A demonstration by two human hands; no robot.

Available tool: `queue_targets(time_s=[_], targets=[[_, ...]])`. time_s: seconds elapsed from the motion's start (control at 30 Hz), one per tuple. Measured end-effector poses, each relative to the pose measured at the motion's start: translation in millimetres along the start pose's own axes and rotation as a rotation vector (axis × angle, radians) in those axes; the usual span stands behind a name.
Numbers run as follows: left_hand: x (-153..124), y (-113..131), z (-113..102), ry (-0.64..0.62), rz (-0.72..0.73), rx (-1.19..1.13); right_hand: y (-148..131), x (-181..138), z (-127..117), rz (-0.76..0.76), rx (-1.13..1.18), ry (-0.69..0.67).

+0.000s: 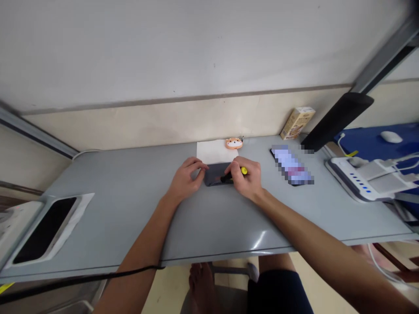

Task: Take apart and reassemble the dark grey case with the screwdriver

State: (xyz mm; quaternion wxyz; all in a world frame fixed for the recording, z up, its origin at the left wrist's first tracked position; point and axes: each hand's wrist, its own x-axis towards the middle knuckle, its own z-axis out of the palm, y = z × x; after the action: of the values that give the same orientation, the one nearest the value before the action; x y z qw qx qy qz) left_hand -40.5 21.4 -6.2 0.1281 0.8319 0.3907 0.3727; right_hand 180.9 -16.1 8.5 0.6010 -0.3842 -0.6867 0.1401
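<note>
A flat dark grey rectangular slab [214, 170] lies on the desk between my hands; a row of small marks or slots runs along its near edge. My left hand [188, 179] grips the slab's left end with thumb and fingertips. My right hand [248, 176] is closed around a short, thick, pen-like black tool with a yellow end [244, 171]. The tool's black tip points left and meets the slab's surface or hangs just above it; I cannot tell which. A white sheet [209, 151] lies behind the slab, with an orange animal-faced case [233, 143] at its right corner.
The grey desk [131, 209] runs along a wall. Right of my hands are a lit phone [290, 165], a small carton [297, 122], a black cylinder [337, 122] and a power strip with plugs [366, 179]. At the left lies a dark-screened phone [46, 229] on white paper.
</note>
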Motion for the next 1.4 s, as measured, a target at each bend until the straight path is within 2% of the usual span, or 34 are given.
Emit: queue_targets(time_s=[0.17,0.37,0.6,0.83,1.0,1.4], targets=[[0.4,1.0,-1.6,0.026,-0.006,-0.013,2.4,-0.2,0.2,-0.018,-0.014,-0.099],[-0.5,3.5,-3.2,0.009,-0.04,-0.025,1.7,3.7,-4.0,0.022,-0.048,-0.012],[0.2,2.6,-3.0,-0.003,-0.025,-0.02,1.5,-2.1,0.1,-0.063,0.0,-0.052],[-0.4,5.1,-1.6,-0.033,-0.031,-0.006,-1.0,-2.0,1.2,-0.134,-0.066,-0.069],[-0.3,5.6,-0.4,-0.025,-0.008,-0.005,1.2,-1.6,-0.7,-0.143,-0.072,-0.006],[0.7,6.7,-2.8,-0.065,-0.035,0.004,-4.1,0.9,1.7,-0.197,-0.07,-0.06]])
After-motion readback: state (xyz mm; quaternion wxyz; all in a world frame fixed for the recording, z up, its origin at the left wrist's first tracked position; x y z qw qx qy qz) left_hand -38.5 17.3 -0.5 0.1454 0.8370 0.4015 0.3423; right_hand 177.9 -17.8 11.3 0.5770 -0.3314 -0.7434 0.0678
